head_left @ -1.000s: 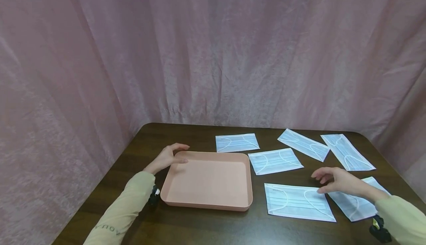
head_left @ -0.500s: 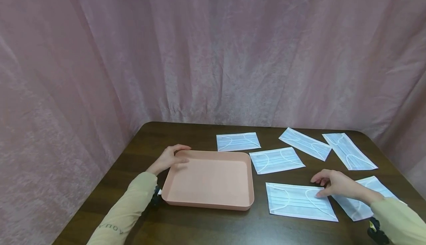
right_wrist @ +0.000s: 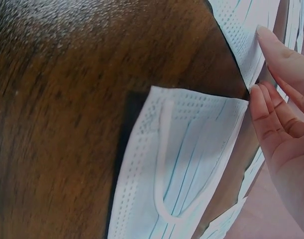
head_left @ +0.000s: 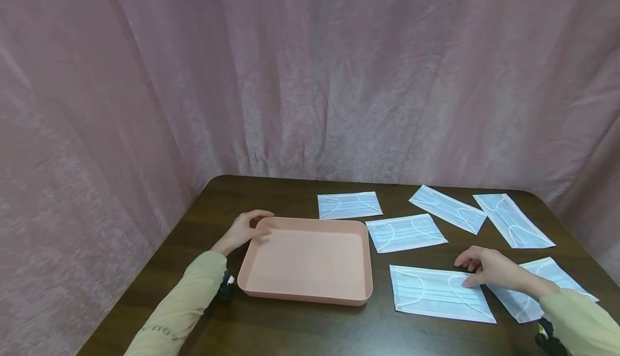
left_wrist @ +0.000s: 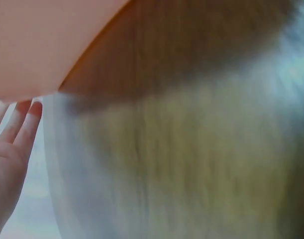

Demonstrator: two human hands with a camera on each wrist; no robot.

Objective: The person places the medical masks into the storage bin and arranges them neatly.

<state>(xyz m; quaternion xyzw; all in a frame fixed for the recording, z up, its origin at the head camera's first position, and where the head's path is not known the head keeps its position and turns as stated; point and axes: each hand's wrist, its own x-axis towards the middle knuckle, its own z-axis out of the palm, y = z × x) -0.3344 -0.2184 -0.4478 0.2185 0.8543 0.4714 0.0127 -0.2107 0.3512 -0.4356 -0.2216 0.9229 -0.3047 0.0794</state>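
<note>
A pink rectangular tray [head_left: 307, 262] lies on the dark wooden table. My left hand [head_left: 242, 231] grips its far left corner, thumb inside the rim and fingers outside. In the left wrist view, part of the left hand [left_wrist: 12, 164] shows at the tray's edge [left_wrist: 47, 47]. To the right, a pale blue face mask [head_left: 433, 297] lies flat with white ear loops. My right hand [head_left: 499, 270] pinches its far right corner, thumb on top, other fingers curled by the edge; the undersides are hidden. Another face mask [head_left: 523, 297] lies partly under the right wrist.
Several more face masks lie spread out behind: one behind the tray [head_left: 350, 205], one beside its right rim [head_left: 406, 233], and two at the back right [head_left: 448, 208], [head_left: 514, 221]. A pink curtain [head_left: 310, 76] hangs behind the table [head_left: 271, 326].
My right hand has settled from hovering over the near mask's right end to its corner, with the thumb on it. The left hand stays at the tray corner. The head view shifts slightly.
</note>
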